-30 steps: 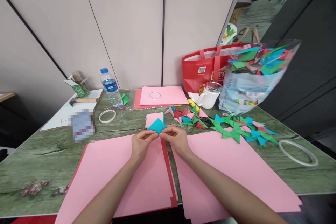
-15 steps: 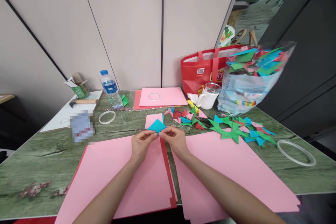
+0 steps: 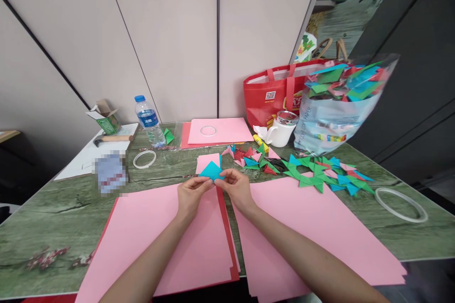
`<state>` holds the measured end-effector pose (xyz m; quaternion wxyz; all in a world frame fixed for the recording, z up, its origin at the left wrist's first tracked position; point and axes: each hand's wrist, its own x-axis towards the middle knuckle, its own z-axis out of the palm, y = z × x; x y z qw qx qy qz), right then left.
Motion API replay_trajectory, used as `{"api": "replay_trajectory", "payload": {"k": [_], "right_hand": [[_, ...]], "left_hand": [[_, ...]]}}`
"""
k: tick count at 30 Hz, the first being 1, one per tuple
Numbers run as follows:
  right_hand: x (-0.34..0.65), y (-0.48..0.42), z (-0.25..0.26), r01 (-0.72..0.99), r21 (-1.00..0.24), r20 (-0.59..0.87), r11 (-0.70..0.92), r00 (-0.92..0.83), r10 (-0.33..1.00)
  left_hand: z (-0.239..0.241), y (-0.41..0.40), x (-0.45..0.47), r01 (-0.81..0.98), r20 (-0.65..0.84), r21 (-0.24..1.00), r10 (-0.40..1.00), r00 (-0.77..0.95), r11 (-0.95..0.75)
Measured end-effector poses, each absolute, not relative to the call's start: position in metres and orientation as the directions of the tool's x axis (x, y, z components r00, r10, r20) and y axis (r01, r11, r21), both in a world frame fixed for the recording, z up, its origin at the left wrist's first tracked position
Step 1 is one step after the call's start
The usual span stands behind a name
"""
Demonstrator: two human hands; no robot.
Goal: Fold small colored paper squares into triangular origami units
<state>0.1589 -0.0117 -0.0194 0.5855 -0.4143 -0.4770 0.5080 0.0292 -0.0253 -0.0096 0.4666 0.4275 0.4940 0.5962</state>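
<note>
A small piece of folded blue paper (image 3: 212,170) is held up between both hands, its point facing away from me. My left hand (image 3: 191,194) pinches its left lower edge between thumb and fingers. On the other side, my right hand (image 3: 237,190) grips the right lower edge, with the thumbs close together. Just behind the blue paper lies a small stack of pink paper squares (image 3: 203,162), partly covered by it. Large pink sheets (image 3: 159,241) lie under my left forearm, with red sheets showing at their edges; more pink sheets (image 3: 305,232) lie under my right forearm.
Folded paper pieces (image 3: 251,157) and joined green paper rings (image 3: 313,180) lie right of centre. Behind them stand a white mug (image 3: 280,132), a red bag (image 3: 263,99) and a plastic bag of folded paper (image 3: 323,123). A water bottle (image 3: 151,123) and a hammer (image 3: 113,138) are at left.
My right fingers have shifted slightly on the right edge of the blue paper. The left hand keeps its pinch, and the camera view has moved a little.
</note>
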Motion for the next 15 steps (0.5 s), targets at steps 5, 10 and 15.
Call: {"api": "replay_trajectory", "payload": {"k": [5, 10, 15], "right_hand": [[0.1586, -0.0124, -0.0180, -0.245, -0.956, 0.168, 0.160, -0.012, 0.986], [0.1583, -0.0114, -0.0188, -0.277, -0.954, 0.139, 0.112, -0.082, 0.987], [0.1613, -0.0101, -0.0201, -0.119, -0.984, 0.155, 0.134, -0.181, 0.971]], "left_hand": [[-0.0101, -0.0255, 0.0285, -0.188, 0.026, 0.980, 0.981, -0.192, -0.063], [-0.0116, -0.0260, 0.0272, -0.264, 0.031, 0.962, 0.988, -0.150, -0.070], [-0.0097, -0.0258, 0.0258, -0.178, -0.005, 0.984, 0.995, -0.098, -0.013]]}}
